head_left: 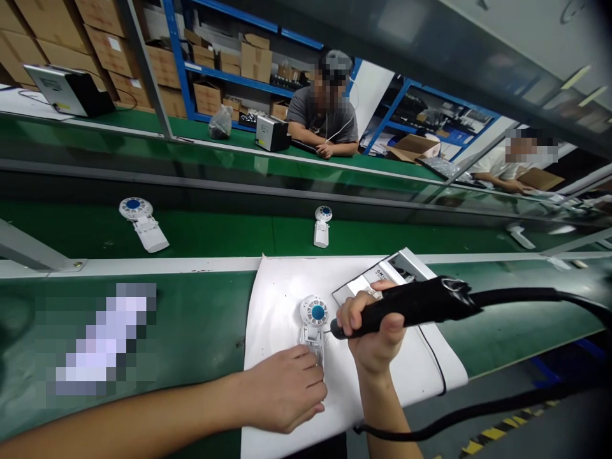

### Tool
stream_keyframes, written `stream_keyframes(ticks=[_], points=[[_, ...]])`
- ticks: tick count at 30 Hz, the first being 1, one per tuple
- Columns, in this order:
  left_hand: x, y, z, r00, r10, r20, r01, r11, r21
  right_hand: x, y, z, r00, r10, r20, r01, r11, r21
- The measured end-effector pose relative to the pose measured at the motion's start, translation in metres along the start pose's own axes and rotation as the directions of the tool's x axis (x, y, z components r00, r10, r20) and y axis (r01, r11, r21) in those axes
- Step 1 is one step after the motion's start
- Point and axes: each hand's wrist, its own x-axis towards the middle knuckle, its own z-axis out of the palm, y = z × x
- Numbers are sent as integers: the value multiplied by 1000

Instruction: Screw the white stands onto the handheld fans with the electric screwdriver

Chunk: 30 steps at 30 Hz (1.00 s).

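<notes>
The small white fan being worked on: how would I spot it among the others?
Find the white sheet on the near green bench. The fan lies there, pinned by the left hand. Unlike the two fans on the conveyor, a black tool touches it.

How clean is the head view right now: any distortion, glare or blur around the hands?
Head view: strong wide-angle bending, with the conveyor rails bowed and tilted; soft glare streaks on the glossy green belt; the left hand, right hand, black tool and small white fan are sharp and evenly lit; one pixelated patch lies on the near table at left.
</notes>
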Motion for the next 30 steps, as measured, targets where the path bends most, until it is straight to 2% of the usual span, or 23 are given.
stream_keyframes(ticks=[4,12,22,25,26,28,30], points=[[0,-1,1,1000,7,-14,-7,1000,-3,-2,12,3,1000,8,-3,-8,1000,18],[0,-1,5,999,10,-36,-10,1000,3,-7,33,2,994,106,-2,-105,994,19],[2,3,0,1000,12,25,-12,1000,12,-6,40,0,995,97,-10,-96,995,26],[0,0,-2,997,0,83,-3,1000,30,-1,28,0,998,51,-27,-51,998,29],[-2,-5,-5,994,-35,101,31,999,41,2,20,-1,999,6,-51,-4,1000,23],[-10,-28,-14,975,-190,112,181,980,89,13,-3,-7,986,-125,-110,123,992,-29],[-22,-62,-30,919,-386,74,372,914,160,25,-25,-16,953,-262,-150,244,961,-131]])
